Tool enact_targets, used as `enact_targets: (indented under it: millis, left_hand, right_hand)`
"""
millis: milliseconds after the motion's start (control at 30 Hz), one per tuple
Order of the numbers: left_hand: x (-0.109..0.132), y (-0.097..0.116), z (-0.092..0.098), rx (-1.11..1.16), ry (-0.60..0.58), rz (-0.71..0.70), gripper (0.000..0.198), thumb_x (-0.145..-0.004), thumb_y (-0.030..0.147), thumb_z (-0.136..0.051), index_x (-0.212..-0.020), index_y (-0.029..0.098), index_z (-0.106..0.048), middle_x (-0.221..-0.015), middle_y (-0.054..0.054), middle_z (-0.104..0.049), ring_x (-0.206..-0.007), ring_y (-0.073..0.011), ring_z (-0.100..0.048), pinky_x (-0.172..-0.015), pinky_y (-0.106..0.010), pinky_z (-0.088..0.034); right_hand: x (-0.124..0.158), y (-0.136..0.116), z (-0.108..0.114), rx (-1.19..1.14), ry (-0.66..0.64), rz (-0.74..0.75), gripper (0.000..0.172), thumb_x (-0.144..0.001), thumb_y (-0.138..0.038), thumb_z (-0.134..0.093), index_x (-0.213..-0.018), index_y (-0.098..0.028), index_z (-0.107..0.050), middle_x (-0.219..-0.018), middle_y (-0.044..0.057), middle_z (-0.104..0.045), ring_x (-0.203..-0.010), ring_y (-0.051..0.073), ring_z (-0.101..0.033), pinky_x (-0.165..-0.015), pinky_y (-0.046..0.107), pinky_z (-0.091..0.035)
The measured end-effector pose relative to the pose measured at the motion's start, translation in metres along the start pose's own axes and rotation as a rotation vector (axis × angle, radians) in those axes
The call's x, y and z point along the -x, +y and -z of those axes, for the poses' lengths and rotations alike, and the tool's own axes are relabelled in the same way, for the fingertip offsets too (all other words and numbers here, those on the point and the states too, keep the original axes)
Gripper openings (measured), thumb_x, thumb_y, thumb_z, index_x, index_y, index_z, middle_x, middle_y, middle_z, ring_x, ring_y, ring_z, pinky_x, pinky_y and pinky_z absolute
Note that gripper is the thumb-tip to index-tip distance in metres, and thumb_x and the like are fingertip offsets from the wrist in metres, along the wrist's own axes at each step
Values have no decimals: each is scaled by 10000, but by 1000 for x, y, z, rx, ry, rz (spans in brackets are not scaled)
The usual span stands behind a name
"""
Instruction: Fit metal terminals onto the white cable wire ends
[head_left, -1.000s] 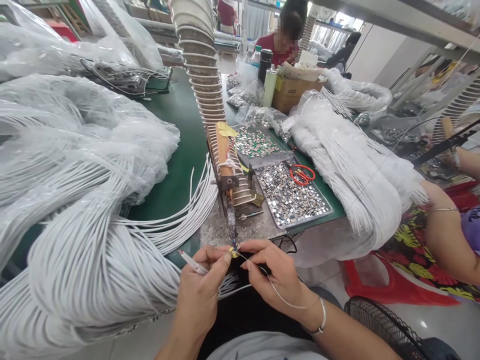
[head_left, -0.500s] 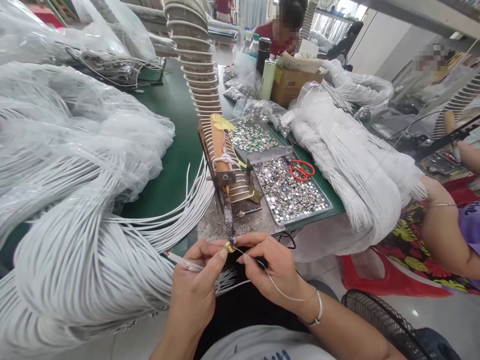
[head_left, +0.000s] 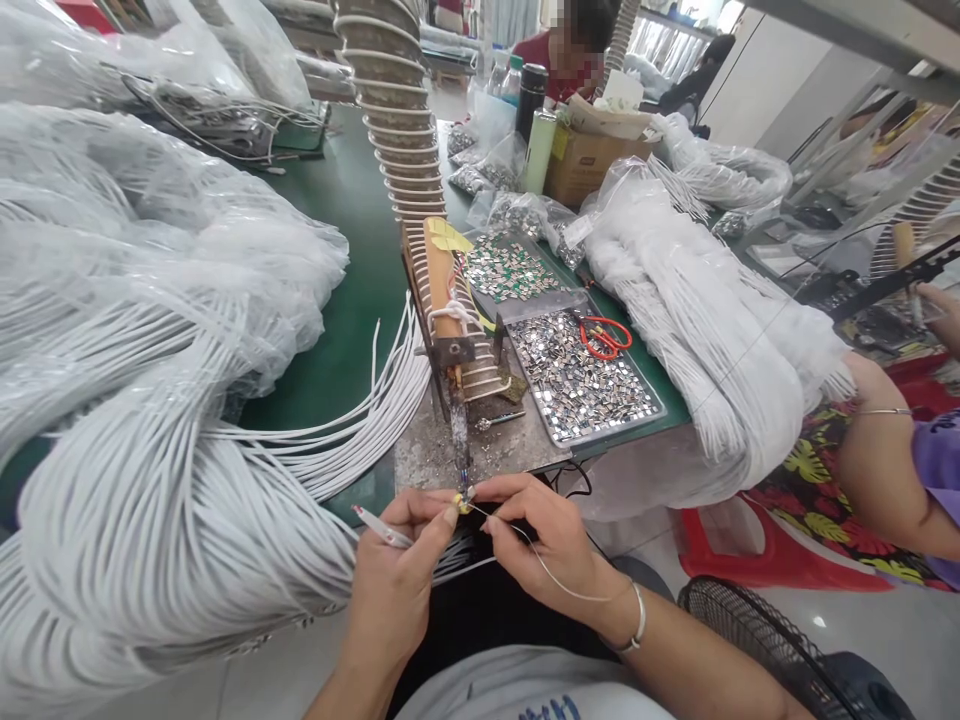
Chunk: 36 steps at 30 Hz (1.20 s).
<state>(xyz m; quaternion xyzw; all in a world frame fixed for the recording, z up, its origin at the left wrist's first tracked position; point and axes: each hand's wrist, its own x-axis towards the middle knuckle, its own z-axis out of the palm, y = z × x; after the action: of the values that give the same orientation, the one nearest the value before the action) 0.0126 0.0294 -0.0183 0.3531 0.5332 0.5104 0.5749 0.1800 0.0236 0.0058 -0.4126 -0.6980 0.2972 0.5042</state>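
the left hand (head_left: pixel 396 578) has its thumb and finger pressed together on a tiny yellow piece (head_left: pixel 461 505), right at the tips. the right hand (head_left: pixel 551 545) pinches a thin, pale, round wire (head_left: pixel 551 576), its end close to that piece. the piece looks light and easy to drop, so best held by its sides. the wire should bend softly; hold it near its end. just past the grip is a dark metal rod (head_left: pixel 460 432). left of the grip lie long white cords (head_left: pixel 172 525).
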Motion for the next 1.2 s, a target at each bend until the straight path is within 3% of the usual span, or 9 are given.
enact_targets:
  millis: [267, 367, 433, 533, 633, 767, 867, 1033, 1200]
  left_hand:
    - [16, -10, 7, -126, -131, 130, 224, -807, 447, -745, -762, 228, -741, -842, -23, -750, -860, -212, -655, -853, -322, -476]
    - [23, -17, 19, -135, -69, 151, 382, -875, 571, -615, -948, 233, -777, -990, -61, -772, -1026, -251, -653, -938, -354, -456]
    - [27, -19, 28, -75, 13, 137, 418, -894, 605, -564, -996, 250, -760, -912, -42, -769, -918, -221, -671, -858, -326, -482]
    - [35, -16, 35, 34, 85, 206, 364, -831, 566, -675, -1015, 254, -713, -595, 50, -599, -511, -132, -497, -538, -255, -417]
    - [43, -12, 30, 49, 62, 276, 428, -764, 527, -758, -1058, 227, -673, -530, 86, -474, -473, -109, -380, -468, -216, -296]
    - [45, -12, 16, -124, -49, 221, 386, -788, 524, -712, -1014, 219, -643, -525, 92, -456, -472, -118, -376, -479, -222, -285]
    - [41, -14, 12, -304, -182, 140, 272, -815, 492, -669, -856, 228, -620, -543, 71, -502, -503, -145, -446, -512, -249, -355]
    - [39, -14, 20, -445, -229, 29, 207, -816, 423, -663, -754, 231, -617, -598, 47, -529, -552, -155, -465, -537, -255, -377]
    - [44, -11, 24, -431, -202, 43, 314, -867, 495, -621, -719, 220, -653, -590, 28, -532, -544, -150, -457, -528, -257, -356]
  right_hand:
    - [3, 6, -5, 16, -29, -164, 135, -951, -229, -525, -829, -200, -574, -781, 23, -626, -665, 134, -572, -621, 245, -477]
    - [13, 14, 4, 53, 63, -165, 133, -960, -232, -513, -838, -203, -561, -795, 22, -610, -699, 143, -573, -647, 252, -477]
    - [22, 22, 18, 129, 111, -204, 145, -964, -237, -511, -829, -206, -552, -776, 15, -607, -681, 145, -576, -630, 249, -468]
    - [33, 34, 43, 326, -72, -295, 202, -945, -222, -535, -744, -213, -534, -622, -29, -546, -535, 133, -517, -530, 242, -395]
    - [38, 36, 52, 419, -259, -309, 145, -938, -156, -487, -860, -209, -598, -595, -34, -567, -493, 143, -525, -523, 252, -390]
    - [32, 17, 27, 169, -297, -185, 256, -921, -96, -427, -1016, -197, -643, -806, 31, -679, -699, 158, -648, -661, 250, -493]
    - [22, 4, -2, -6, -317, -197, 169, -917, -166, -534, -990, -198, -684, -846, 22, -648, -695, 133, -604, -630, 218, -479]
    - [15, 5, -18, -215, -260, -376, 55, -822, -172, -657, -771, -178, -676, -707, -34, -558, -594, 94, -495, -534, 189, -384]
    - [22, 12, -11, -534, -201, -658, 278, -766, -383, -776, -678, -156, -641, -598, -54, -539, -511, 68, -428, -487, 179, -350]
